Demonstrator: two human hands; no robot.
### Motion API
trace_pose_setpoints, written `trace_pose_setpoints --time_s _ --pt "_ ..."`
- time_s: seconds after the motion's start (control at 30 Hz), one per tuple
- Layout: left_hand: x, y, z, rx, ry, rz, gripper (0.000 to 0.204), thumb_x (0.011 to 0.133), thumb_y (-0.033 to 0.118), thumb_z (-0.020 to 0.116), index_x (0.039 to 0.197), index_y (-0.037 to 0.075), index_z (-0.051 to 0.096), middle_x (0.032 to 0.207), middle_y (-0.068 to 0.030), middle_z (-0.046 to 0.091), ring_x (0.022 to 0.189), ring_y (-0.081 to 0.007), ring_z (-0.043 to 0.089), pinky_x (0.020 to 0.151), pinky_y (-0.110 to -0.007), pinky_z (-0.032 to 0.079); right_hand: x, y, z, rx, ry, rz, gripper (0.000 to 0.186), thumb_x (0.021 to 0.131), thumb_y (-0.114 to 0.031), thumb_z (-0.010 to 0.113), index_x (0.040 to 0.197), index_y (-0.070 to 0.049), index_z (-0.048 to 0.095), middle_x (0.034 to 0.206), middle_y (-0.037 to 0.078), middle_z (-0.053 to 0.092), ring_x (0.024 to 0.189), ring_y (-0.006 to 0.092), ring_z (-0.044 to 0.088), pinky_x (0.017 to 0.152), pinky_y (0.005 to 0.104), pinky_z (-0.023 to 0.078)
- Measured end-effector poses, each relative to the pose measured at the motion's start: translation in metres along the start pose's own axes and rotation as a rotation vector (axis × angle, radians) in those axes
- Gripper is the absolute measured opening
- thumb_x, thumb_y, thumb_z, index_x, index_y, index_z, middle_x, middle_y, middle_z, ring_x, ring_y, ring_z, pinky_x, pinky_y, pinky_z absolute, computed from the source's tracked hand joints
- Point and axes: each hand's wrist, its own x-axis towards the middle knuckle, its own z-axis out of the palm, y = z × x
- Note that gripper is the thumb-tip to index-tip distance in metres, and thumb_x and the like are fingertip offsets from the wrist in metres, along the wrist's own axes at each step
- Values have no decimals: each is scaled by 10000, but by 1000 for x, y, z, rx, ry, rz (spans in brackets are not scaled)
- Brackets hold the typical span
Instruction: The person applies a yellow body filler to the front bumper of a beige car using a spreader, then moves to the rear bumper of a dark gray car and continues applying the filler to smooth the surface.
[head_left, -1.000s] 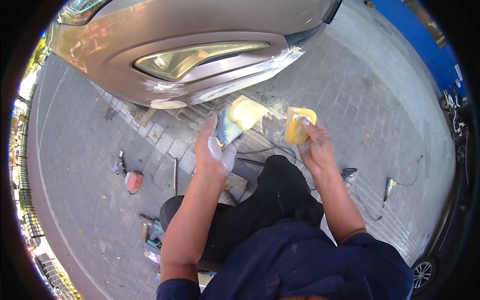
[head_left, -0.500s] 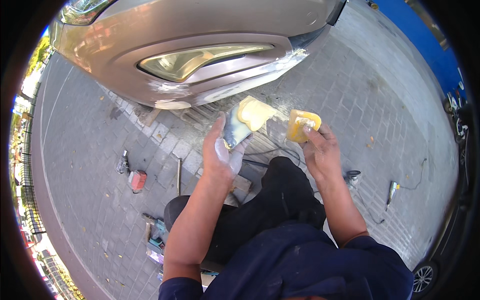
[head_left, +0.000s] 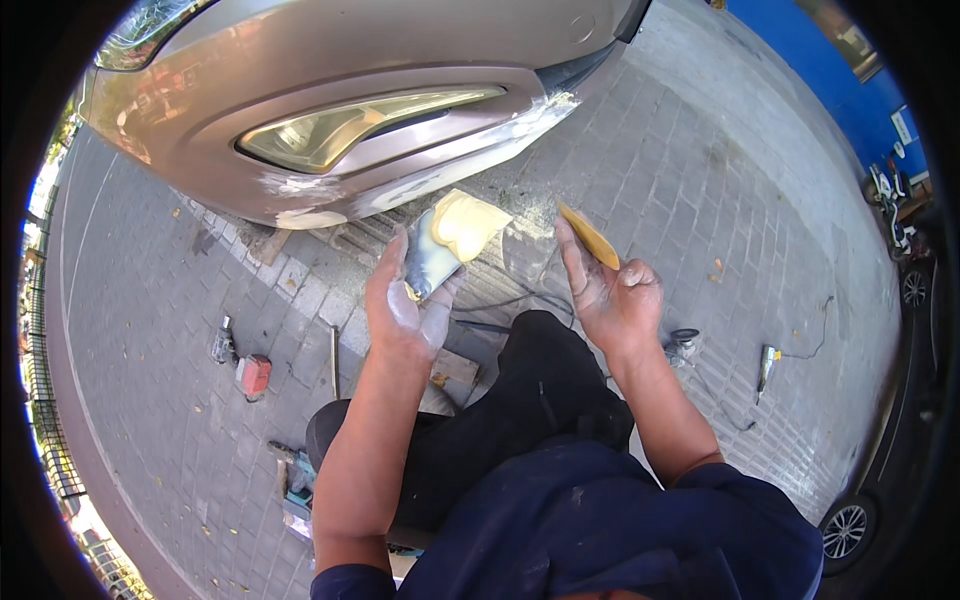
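Observation:
My left hand (head_left: 412, 305) is closed round a flat board (head_left: 430, 262) that carries a thick smear of pale yellow putty (head_left: 465, 226). White dust coats its thumb and fingers. In my right hand (head_left: 615, 298) is a yellow putty spreader (head_left: 590, 238), turned nearly edge-on and apart from the board. Beyond both hands stands the beige car bumper (head_left: 210, 150); whitish filler patches (head_left: 440, 172) run along its lower edge and below the fog lamp (head_left: 330, 135).
Left on the paving lie a cordless tool (head_left: 224, 342) with a red battery (head_left: 254, 376) and a metal bar (head_left: 335, 362). More tools (head_left: 295, 480) sit beside my knee. At right are a round sander (head_left: 683, 345) and a yellow-collared tool (head_left: 768, 370) with a cord.
The spreader has turned from face-up to nearly edge-on, and my right-hand fingers have shifted on it. The whole view has shifted slightly, moving most things leftward.

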Motion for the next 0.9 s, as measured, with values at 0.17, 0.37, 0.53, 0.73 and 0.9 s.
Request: trace_pose_setpoints --time_s 0.17,0.37,0.53,0.73,0.9 --pt "0 3 0 10 -15 12 423 1096 307 641 1402 19 599 1413 -144 678 1334 -320 630 1162 -521 470 2 9 -2 -313 100 -86 621 949 -20 614 1526 144 453 1510 299 611 1390 389 646 1204 462 555" --pt "0 4 3 -17 -16 14 451 1098 298 632 1421 -13 588 1441 -160 668 1360 -327 619 1181 -526 460 3 3 -21 -708 83 11 367 1121 -339 671 1281 -11 697 967 92 746 907 240 739 830 353 610" --pt "2 7 -3 -22 -82 24 465 1099 308 629 1431 -14 586 1450 -161 664 1354 -332 624 1176 -530 465 7 11 -32 -1599 73 -368 244 1096 -235 701 1186 -13 749 891 67 670 775 222 594 751 364 515" --pt "1 5 1 14 43 37 478 1106 332 623 1445 0 571 1441 -154 668 1355 -336 627 1155 -528 477 3 25 10 -2099 -114 -808 266 1042 -66 700 1299 -29 756 1077 151 726 1003 324 673 902 361 528" --pt "4 0 -6 72 103 16 476 1120 346 601 1457 12 564 1430 -144 675 1329 -335 646 1144 -529 487 10 39 13 -2141 -304 -937 572 844 55 760 1379 -148 768 1228 139 718 1155 348 656 1004 441 532"
